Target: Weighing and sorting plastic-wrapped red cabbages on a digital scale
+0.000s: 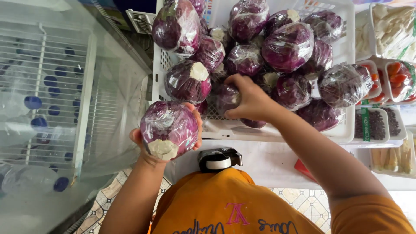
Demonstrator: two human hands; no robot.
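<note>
So the person's left hand (145, 147) is wrapped around a plastic-wrapped red cabbage (169, 129), holding it up just in front of the white crate (346, 47), cut stem facing the camera. The right hand (250, 100) is down in the crate, fingers curled onto another wrapped cabbage (226, 98) near the front of the pile. A tape dispenser (219, 158) sits on the white surface (268, 158) below. Trays of packed veg (398, 80) off to the right, a glass-topped chiller with bottles (47, 104) on the left.
</note>
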